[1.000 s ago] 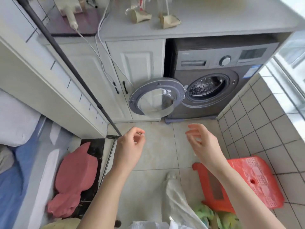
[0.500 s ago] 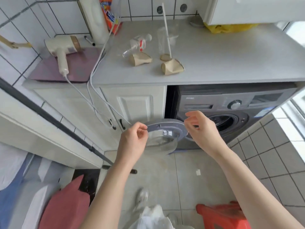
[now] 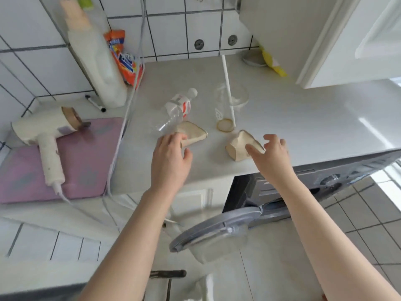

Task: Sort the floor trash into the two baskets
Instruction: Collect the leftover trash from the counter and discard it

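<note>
Head view. Counter: pale, above the washer, whose door hangs open, near.

Left cup: crushed paper, on its side, mid-counter. Left hand: over its near end, fingers loosely curled; whether they grip the cup cannot be told.

Right cup: crushed paper, on its side, near the counter's front edge. Right hand: fingers spread, thumb tip touching the cup, not closed on it.

Bottle: clear plastic, lying just beyond the left cup, touching it.

Glass: clear cup on its side with a white straw, far of the right cup.

Hair dryer: on a pink mat, left.

Jug and orange bag: far left, by the tiled wall.
</note>
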### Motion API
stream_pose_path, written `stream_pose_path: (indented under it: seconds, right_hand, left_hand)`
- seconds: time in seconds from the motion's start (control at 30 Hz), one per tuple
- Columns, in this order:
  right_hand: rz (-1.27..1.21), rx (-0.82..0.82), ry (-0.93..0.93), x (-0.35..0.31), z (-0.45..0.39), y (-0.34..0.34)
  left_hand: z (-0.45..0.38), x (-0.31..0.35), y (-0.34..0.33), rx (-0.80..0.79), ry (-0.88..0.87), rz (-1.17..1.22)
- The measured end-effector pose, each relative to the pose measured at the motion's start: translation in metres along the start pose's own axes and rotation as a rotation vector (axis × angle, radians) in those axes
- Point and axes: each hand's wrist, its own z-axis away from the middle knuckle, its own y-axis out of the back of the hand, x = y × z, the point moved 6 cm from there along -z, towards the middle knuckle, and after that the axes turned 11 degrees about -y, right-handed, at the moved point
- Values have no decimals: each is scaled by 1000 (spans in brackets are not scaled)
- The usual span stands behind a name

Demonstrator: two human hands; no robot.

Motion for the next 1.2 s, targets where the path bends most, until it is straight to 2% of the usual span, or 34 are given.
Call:
stream_pose_path:
  seconds: [0.17,0.27,0.4,0.63,0.87,1.2]
  right_hand:
    - [171,-50,-183,-17,-25,-32]
    - [173,-53,-245,-19,-28,-41]
    - [110,-46,-268,-20,-29,-44]
    - [-135,-62,-239,-19,-18,-46]
    - [-296,-49,-212,-11,1,-45]
    - [-515,-3,-240,38,59,-8]
  left_hand:
    - [-49,-25,-25,-114,-91,-34]
    - [-56,-33,-44,-169,-151,-36]
    - [-52,-41,-63,-239,-143,-34]
    - [-39,-46,-64,-158,-154,-3]
    - [-22,-39,-57,-91,-88,113]
    - [4,-5,-42,-63,-35,168]
